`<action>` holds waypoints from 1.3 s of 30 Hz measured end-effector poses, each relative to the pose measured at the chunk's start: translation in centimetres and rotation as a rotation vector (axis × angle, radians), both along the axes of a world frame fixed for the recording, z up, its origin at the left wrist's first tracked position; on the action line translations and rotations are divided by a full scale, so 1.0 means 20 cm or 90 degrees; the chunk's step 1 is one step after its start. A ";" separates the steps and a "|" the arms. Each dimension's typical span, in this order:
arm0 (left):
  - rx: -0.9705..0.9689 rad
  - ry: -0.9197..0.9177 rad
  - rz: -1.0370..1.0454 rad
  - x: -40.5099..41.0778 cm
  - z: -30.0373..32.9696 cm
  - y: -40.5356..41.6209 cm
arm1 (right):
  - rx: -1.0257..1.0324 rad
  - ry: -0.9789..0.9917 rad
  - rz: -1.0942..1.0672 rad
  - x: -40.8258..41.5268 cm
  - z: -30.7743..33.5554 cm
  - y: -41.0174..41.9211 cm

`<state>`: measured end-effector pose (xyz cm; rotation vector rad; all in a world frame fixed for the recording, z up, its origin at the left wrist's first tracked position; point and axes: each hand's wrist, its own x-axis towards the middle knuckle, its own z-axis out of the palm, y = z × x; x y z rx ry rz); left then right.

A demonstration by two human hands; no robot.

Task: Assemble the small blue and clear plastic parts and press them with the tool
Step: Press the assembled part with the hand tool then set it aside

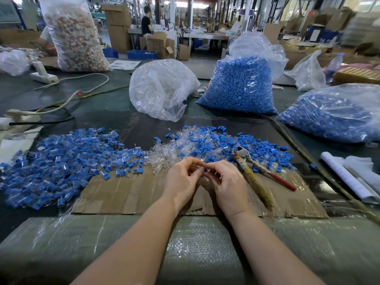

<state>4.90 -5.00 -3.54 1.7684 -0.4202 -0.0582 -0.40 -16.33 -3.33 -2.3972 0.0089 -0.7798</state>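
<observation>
My left hand [183, 177] and my right hand [224, 182] meet over the cardboard sheet [127, 194], fingertips together. Between them they pinch a small part [205, 170]; a bit of blue shows at my right fingertips and a clear piece at the left ones. Behind the hands lies a mixed pile of loose blue and clear parts [216, 142]. To the left spreads a large heap of joined blue-and-clear pieces [61, 161]. The pressing tool [257, 171], pliers with a taped handle and a red handle, lies on the cardboard just right of my right hand.
A bag of clear parts [162, 89] and two bags of blue parts [238, 85] [333, 114] stand behind the piles. Cables and a power strip [44, 76] lie at the far left. Rolled paper [349, 177] sits at the right edge. A person works at a far bench.
</observation>
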 end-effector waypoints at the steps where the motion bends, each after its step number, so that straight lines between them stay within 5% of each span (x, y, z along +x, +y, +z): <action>1: 0.001 0.000 -0.001 0.00 0.00 0.00 | -0.002 0.000 0.003 0.00 0.00 0.00; 6: -0.014 0.008 0.020 0.00 0.00 0.00 | -0.016 0.005 -0.024 0.00 0.01 0.00; 10: -0.059 0.043 0.031 0.00 0.00 -0.01 | -0.062 0.035 -0.193 -0.01 0.04 -0.05; 13: -0.092 0.076 0.028 0.01 0.00 -0.01 | -0.158 0.282 -0.386 -0.01 0.11 -0.17; 16: -0.091 0.076 0.031 0.01 0.00 -0.01 | -0.174 0.543 -0.431 -0.02 0.16 -0.28; 19: -0.096 0.075 0.036 0.01 0.01 -0.01 | -0.166 0.603 -0.423 -0.01 0.18 -0.34; 27: -0.141 0.099 0.037 0.02 0.02 -0.01 | -0.181 0.443 -0.382 -0.03 0.19 -0.24; 34: -0.206 0.168 0.065 0.06 0.01 -0.02 | 0.108 0.417 -0.054 -0.05 0.29 -0.10; 39: -0.251 0.220 0.077 0.08 0.00 -0.02 | 0.192 0.483 0.008 -0.07 0.29 -0.05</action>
